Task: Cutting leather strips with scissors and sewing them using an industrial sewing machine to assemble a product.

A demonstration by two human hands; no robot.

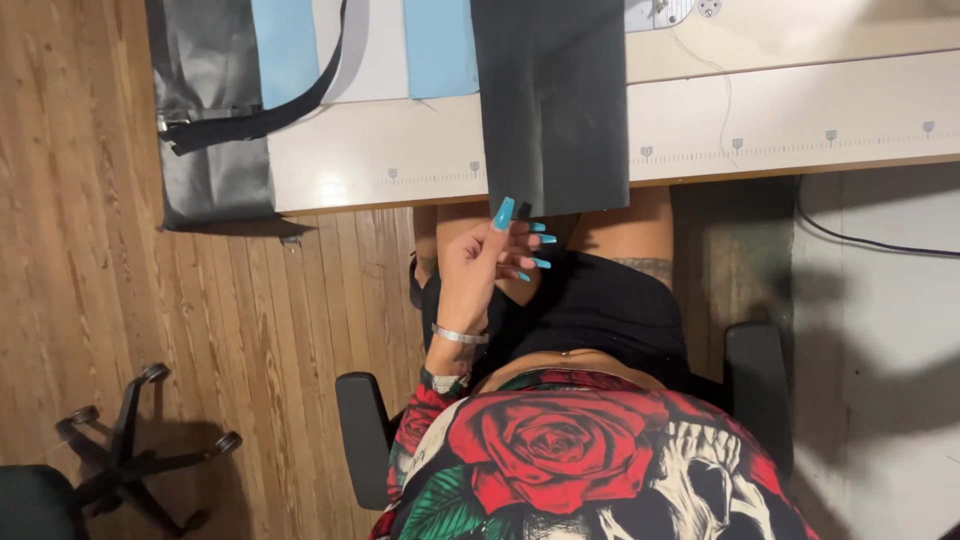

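I see one left hand [485,262], fingers [503,214] pinched together on the bottom edge of the single black flexible sheet [552,100] hanging off the pale wooden desk [800,110]. Right hand not visible. Sheet looks light and limp; best taken by that edge. Two light-blue strips [440,45] left of the sheet.
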